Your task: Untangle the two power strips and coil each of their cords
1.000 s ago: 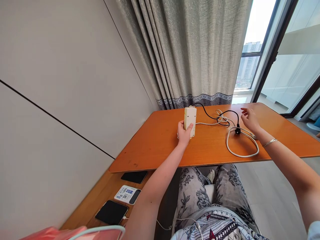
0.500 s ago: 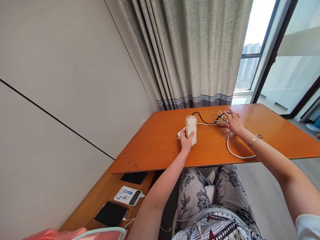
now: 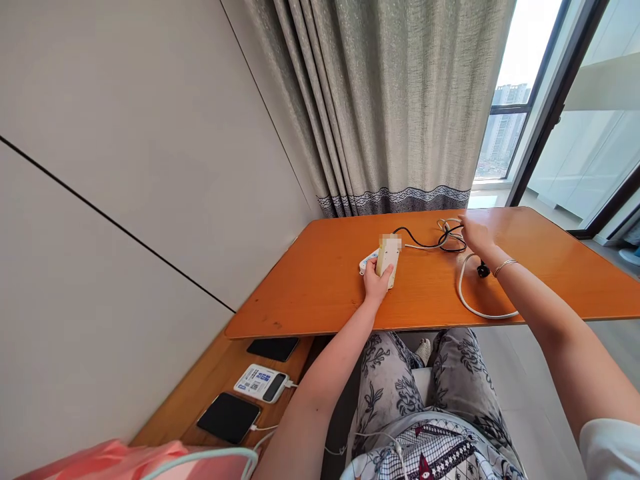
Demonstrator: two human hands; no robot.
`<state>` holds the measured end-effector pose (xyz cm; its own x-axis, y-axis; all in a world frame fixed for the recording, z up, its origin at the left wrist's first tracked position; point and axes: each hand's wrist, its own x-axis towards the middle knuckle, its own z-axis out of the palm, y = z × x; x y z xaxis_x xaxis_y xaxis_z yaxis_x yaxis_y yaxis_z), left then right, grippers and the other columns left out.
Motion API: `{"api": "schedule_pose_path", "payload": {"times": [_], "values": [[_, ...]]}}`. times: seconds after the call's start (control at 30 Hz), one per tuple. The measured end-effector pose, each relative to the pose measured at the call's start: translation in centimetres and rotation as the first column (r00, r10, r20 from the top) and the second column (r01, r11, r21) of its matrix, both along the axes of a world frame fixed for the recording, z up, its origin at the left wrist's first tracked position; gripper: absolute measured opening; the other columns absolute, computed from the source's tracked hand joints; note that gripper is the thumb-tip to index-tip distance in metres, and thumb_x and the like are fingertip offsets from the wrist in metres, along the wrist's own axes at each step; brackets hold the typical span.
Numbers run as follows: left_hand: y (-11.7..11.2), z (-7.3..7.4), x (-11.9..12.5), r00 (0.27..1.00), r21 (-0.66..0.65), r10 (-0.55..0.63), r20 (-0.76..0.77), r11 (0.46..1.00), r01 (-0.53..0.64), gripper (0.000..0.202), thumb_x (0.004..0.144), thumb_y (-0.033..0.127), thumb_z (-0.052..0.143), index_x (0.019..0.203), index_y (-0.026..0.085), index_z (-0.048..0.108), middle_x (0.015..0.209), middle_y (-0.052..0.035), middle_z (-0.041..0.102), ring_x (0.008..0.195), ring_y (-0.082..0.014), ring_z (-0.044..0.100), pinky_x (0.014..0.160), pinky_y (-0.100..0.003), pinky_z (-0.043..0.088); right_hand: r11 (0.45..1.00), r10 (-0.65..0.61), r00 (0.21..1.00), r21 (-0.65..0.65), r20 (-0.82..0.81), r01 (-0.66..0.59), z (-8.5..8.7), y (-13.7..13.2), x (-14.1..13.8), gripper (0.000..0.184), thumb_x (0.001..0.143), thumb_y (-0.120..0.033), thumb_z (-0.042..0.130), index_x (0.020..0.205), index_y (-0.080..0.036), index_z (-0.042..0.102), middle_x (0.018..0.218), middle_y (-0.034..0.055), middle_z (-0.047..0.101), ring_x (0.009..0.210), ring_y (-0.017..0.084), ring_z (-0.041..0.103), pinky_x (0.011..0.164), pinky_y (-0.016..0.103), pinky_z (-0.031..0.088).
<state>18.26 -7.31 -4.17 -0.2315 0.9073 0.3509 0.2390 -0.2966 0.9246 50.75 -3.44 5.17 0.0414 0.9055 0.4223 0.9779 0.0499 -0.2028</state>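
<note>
My left hand (image 3: 376, 280) grips the near end of a cream power strip (image 3: 389, 257) that lies on the orange table (image 3: 320, 287). A black cord (image 3: 419, 241) and a white cord (image 3: 470, 303) run from the strip to a tangle at the far middle of the table. My right hand (image 3: 475, 233) rests on that tangle (image 3: 450, 237), fingers curled over the cords. A black plug (image 3: 483, 270) lies just right of my right wrist, inside the white cord's loop.
A grey curtain (image 3: 400, 100) hangs behind the table, with a window and glass door (image 3: 575, 133) to the right. On a low wooden ledge (image 3: 210, 387) at the left lie two dark phones (image 3: 229, 417) and a white device (image 3: 263, 383) with cables.
My right hand moved left from the black plug onto the cord tangle. My left hand drew the power strip slightly nearer and turned it.
</note>
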Motion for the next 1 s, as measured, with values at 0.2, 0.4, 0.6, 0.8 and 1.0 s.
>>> {"api": "schedule_pose_path", "payload": {"times": [0.2,0.4,0.6,0.8,1.0], "values": [[0.7,-1.0,0.0,0.994,0.109,-0.014,0.107,0.994,0.002,0.041,0.068,0.039,0.076,0.096,0.021,0.053,0.099,-0.0075,0.067,0.096,-0.0233,0.065,0.082,-0.034,0.050,0.998,-0.026,0.878,-0.057,-0.478,-0.001,0.1,1.4,1.8,0.027,0.095,-0.013,0.042,0.114,-0.013,0.060,0.108,0.0133,0.073,0.087,0.016,0.071,0.075,0.025,0.054],[0.8,-1.2,-0.2,0.982,0.141,0.042,0.184,0.988,-0.068,0.042,0.068,0.042,0.077,0.098,0.021,0.055,0.100,-0.0072,0.066,0.091,-0.0212,0.064,0.081,-0.032,0.049,0.993,-0.093,0.903,-0.107,-0.419,0.052,0.0,0.7,2.1,0.023,0.094,-0.018,0.045,0.103,-0.014,0.066,0.103,0.0125,0.073,0.091,0.020,0.069,0.078,0.030,0.052],[0.7,-0.9,-0.8,0.942,0.123,0.138,0.306,0.975,-0.183,0.041,0.072,0.043,0.075,0.099,0.020,0.054,0.100,-0.0061,0.065,0.092,-0.0207,0.064,0.081,-0.031,0.048,0.964,-0.247,0.942,-0.151,-0.226,0.217,0.5,-0.7,2.5,0.036,0.095,-0.040,0.046,0.096,-0.013,0.071,0.109,0.0222,0.070,0.106,0.035,0.064,0.088,0.043,0.047],[1.2,-1.0,-1.2,0.896,0.104,0.165,0.412,0.968,-0.226,0.042,0.073,0.043,0.076,0.101,0.021,0.054,0.102,-0.0059,0.067,0.097,-0.0207,0.066,0.085,-0.032,0.050,0.963,-0.256,0.926,-0.160,-0.278,0.218,0.2,-0.5,3.3,0.032,0.095,-0.035,0.045,0.096,-0.015,0.070,0.100,0.0185,0.073,0.104,0.031,0.065,0.086,0.039,0.047],[1.4,-1.1,-1.5,0.855,0.068,0.211,0.474,0.959,-0.274,0.042,0.075,0.044,0.075,0.104,0.021,0.055,0.103,-0.0063,0.066,0.097,-0.0202,0.066,0.085,-0.032,0.051,0.976,-0.212,0.843,-0.142,-0.493,0.163,-0.6,0.4,4.0,0.021,0.094,-0.027,0.046,0.092,-0.016,0.064,0.085,0.0114,0.074,0.083,0.021,0.069,0.072,0.030,0.051]]}}
